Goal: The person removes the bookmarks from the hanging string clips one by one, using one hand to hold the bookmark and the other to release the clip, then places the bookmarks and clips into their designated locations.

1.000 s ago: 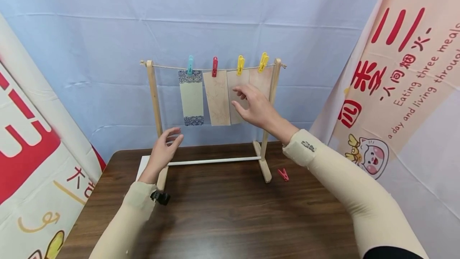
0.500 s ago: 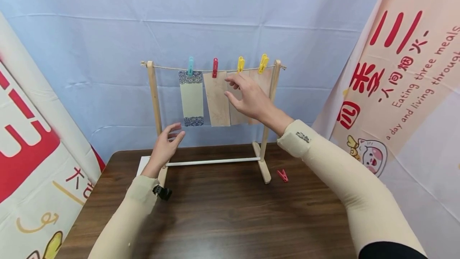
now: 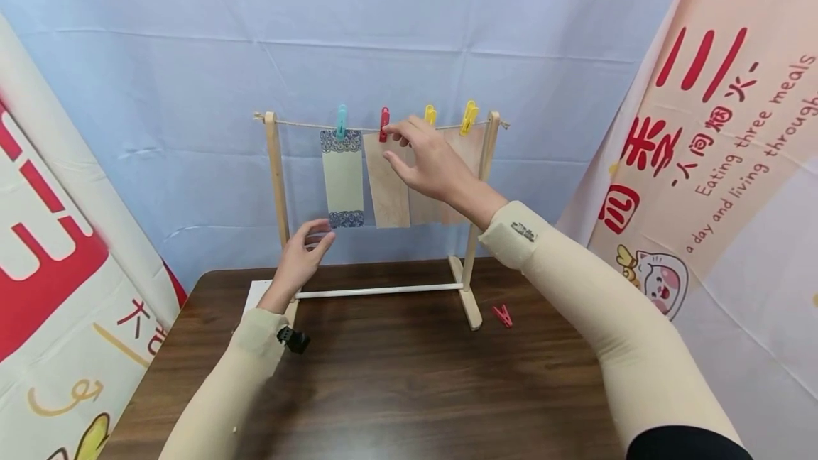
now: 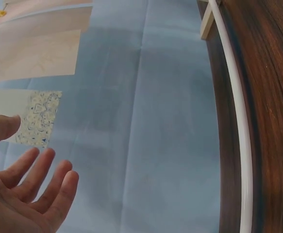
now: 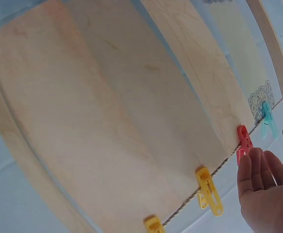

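A small wooden rack (image 3: pixel 276 183) carries a string with a teal clip (image 3: pixel 341 121), a red clip (image 3: pixel 384 123) and two yellow clips (image 3: pixel 469 117), each pinning a hanging card. My right hand (image 3: pixel 395 146) is raised to the tan card (image 3: pixel 386 187), its fingers straight and their tips right at the red clip (image 5: pixel 244 141), thumb apart and holding nothing. My left hand (image 3: pixel 314 236) hovers open just below the blue-patterned card (image 3: pixel 343 176), with its fingers (image 4: pixel 39 182) spread near the card's patterned end (image 4: pixel 34 118).
The rack stands at the back of a dark wooden table (image 3: pixel 409 389); its white bottom rod (image 3: pixel 380 291) joins the two feet. A loose red clip (image 3: pixel 503 315) lies right of the rack. A white sheet (image 3: pixel 258 294) lies under the left foot. Banners hang on both sides.
My right hand has risen and moved left, from the yellow-clipped cards up to the red clip. My left hand has lifted slightly toward the bottom of the blue-patterned card.
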